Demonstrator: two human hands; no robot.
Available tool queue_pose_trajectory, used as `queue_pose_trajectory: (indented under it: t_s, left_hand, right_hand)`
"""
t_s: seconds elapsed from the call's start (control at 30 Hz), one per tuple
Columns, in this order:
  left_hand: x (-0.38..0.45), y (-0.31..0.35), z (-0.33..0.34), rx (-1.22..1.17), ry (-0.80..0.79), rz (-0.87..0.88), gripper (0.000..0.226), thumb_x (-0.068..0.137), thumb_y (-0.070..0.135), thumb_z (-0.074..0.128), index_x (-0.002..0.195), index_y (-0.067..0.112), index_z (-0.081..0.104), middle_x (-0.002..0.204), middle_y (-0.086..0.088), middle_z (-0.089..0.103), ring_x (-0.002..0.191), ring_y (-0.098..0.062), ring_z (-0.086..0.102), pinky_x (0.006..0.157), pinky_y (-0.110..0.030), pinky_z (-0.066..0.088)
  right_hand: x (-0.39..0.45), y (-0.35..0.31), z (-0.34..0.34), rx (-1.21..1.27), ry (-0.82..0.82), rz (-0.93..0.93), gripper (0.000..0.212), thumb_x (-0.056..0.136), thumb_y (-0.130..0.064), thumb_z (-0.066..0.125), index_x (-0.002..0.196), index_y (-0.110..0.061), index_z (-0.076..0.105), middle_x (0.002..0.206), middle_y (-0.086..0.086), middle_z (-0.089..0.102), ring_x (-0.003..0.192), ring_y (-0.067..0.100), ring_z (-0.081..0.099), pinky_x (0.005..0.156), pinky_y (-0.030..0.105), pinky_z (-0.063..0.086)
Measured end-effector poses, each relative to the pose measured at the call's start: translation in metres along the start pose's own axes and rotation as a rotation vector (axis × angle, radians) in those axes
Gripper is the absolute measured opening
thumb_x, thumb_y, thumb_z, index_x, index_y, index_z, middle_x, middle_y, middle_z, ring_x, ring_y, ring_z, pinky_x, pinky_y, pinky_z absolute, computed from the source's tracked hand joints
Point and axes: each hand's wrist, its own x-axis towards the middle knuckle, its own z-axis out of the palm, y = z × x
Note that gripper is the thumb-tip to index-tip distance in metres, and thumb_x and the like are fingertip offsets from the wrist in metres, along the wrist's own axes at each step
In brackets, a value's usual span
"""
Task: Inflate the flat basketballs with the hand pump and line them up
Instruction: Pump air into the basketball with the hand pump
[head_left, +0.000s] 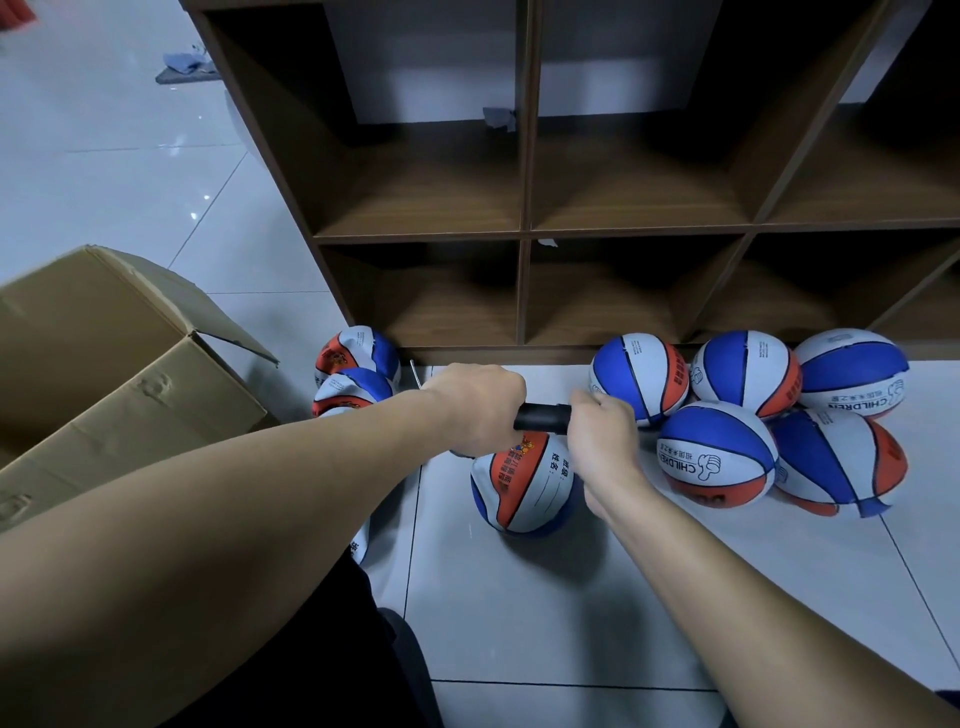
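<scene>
Below the brown wooden cubby shelf (524, 234), my left hand (475, 408) and right hand (602, 434), fingers clenched round the black cylindrical hand pump (543, 418), should stroke straight above the red-white-blue basketball (522, 486).

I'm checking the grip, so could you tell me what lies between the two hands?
In the head view, a short black stretch of the pump shows between the left hand and right hand, above the ball.

Head-worn wide view, facing forward and down, near floor (519, 597)
</scene>
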Motion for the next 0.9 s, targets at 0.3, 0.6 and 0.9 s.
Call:
queue_pose_trajectory:
  t_s: [0.3, 0.6, 0.9]
  left_hand:
    - [0.002, -0.023, -0.003, -0.036, -0.023, -0.017, 0.010, 0.093, 0.032, 0.063, 0.084, 0.026, 0.064, 0.075, 0.002, 0.065, 0.071, -0.021, 0.066, 0.063, -0.034, 0.058]
    - [0.002, -0.029, 0.002, -0.044, -0.023, -0.014, 0.013, 0.094, 0.032, 0.063, 0.082, 0.029, 0.059, 0.076, 0.003, 0.065, 0.073, -0.019, 0.065, 0.061, -0.032, 0.053]
    - [-0.001, -0.014, 0.003, -0.064, 0.058, 0.011, 0.011, 0.095, 0.033, 0.062, 0.088, 0.026, 0.068, 0.074, 0.003, 0.067, 0.069, -0.019, 0.067, 0.065, -0.036, 0.062]
  right_hand:
    - [0.022, 0.001, -0.028, -0.016, 0.045, 0.060, 0.035, 0.088, -0.016, 0.054, 0.066, -0.023, 0.028, 0.059, -0.003, 0.025, 0.064, 0.023, 0.023, 0.059, 0.036, 0.018]
    - [0.031, 0.002, -0.041, 0.012, 0.207, 0.120, 0.031, 0.089, -0.017, 0.052, 0.062, -0.012, 0.037, 0.060, 0.005, 0.034, 0.062, 0.027, 0.031, 0.060, 0.042, 0.030]
    - [0.003, -0.009, -0.009, 0.037, 0.223, -0.023, 0.040, 0.095, -0.011, 0.050, 0.063, -0.018, 0.028, 0.059, -0.001, 0.029, 0.059, 0.023, 0.026, 0.059, 0.037, 0.022]
